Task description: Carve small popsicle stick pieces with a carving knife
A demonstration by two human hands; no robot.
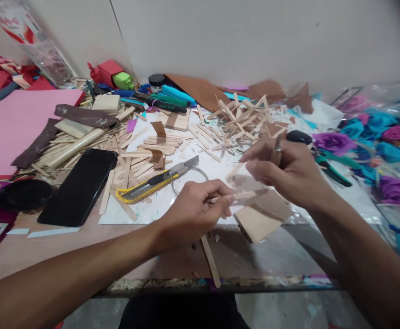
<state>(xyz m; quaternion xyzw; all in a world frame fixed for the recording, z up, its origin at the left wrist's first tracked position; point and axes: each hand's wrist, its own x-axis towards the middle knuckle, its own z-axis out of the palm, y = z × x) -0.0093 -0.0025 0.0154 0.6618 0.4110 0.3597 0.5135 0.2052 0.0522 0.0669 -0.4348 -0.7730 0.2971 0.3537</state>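
Observation:
My left hand (200, 208) is closed around a wooden craft stick (244, 195), whose free end points right. Above that end hovers my right hand (282, 169), wearing a ring, with thumb and forefinger drawn together; anything between them is too small to make out. Below the stick a flat wooden block (260, 224) lies at the edge of white paper (217, 171). Another craft stick (210, 262) reaches over the table's front edge, its upper end hidden by my left hand. Just left of that hand rests a yellow box cutter (148, 185) with its blade out.
Loose craft sticks (244, 116) are heaped at the back. A black phone (80, 187) and a round black lid (23, 195) lie left, near pink sheets (22, 128). Green-handled pliers (333, 171) and paper flowers (333, 142) are on the right.

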